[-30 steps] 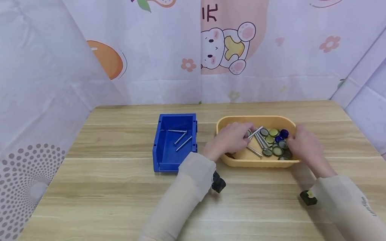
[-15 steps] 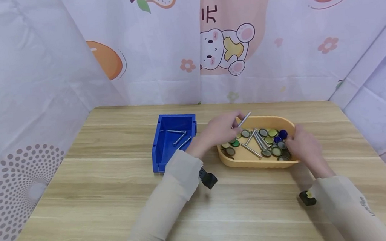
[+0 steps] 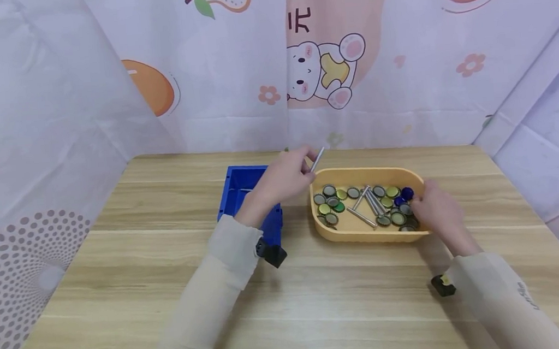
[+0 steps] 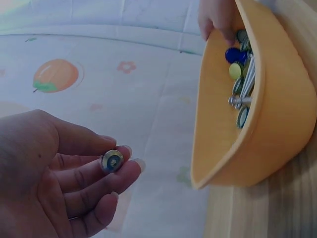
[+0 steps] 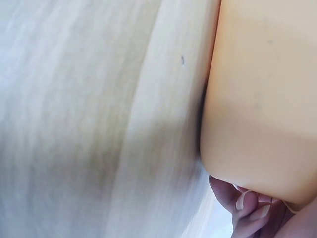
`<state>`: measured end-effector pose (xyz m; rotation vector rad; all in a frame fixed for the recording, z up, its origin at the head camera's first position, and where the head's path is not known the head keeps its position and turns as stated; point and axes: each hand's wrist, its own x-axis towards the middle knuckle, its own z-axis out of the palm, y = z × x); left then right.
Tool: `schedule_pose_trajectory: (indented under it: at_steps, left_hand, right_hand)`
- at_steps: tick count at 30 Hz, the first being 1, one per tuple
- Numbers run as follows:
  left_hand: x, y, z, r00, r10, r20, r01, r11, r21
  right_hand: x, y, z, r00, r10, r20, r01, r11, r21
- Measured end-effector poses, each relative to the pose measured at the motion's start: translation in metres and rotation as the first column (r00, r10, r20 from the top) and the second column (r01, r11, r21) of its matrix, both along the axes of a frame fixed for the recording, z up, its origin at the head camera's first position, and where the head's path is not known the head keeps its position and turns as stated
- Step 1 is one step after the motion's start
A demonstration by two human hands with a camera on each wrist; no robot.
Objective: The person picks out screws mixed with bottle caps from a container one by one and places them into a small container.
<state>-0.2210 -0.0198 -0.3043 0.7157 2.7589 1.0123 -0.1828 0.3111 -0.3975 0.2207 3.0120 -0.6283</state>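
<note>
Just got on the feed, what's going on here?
A person's left hand pinches a single metal bolt, holding it up outside the yellow-orange tray. The right hand grips the tray's right end. More bolts lie in the tray among bottle caps. The blue bin stands to the tray's left, with most of its inside hidden behind the left hand and forearm in the head view.

Bright overall, blurred close up

Even white light fills the head view; the right sleeve (image 3: 490, 284) casts a soft shadow at lower right. The left wrist view is hazy, the printed curtain (image 4: 163, 94) palest at upper left. In the right wrist view the wooden tabletop (image 5: 84, 109) smears, perhaps from motion, and dark shadow hugs the left edge of the yellow-orange tray (image 5: 262, 99).
</note>
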Motion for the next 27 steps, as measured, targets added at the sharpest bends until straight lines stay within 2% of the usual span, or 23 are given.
schedule_pose_trajectory:
  at_steps: [6,11,16,22,27]
  left_hand:
    - [-0.002,-0.024,0.003,0.997,0.071,0.010,-0.072,0.997,0.034]
    - [-0.004,-0.041,0.004,0.993,0.120,0.023,-0.120,0.993,0.017]
    - [-0.005,-0.056,0.001,0.989,0.143,0.048,-0.143,0.990,0.002]
    - [-0.006,-0.070,-0.006,0.979,0.186,0.080,-0.182,0.982,-0.052]
    - [-0.008,-0.073,-0.018,0.970,0.228,0.084,-0.214,0.966,-0.143]
  right_hand:
    - [0.000,-0.002,0.001,1.000,0.005,-0.002,-0.006,1.000,-0.006]
    - [0.000,-0.002,0.001,1.000,0.010,0.002,-0.010,1.000,-0.006]
    - [0.000,-0.004,0.000,1.000,0.008,0.009,-0.008,1.000,-0.002]
    - [0.000,-0.002,0.000,1.000,0.013,0.003,-0.013,1.000,-0.010]
    - [0.000,-0.001,0.000,1.000,0.011,-0.006,-0.011,1.000,0.002]
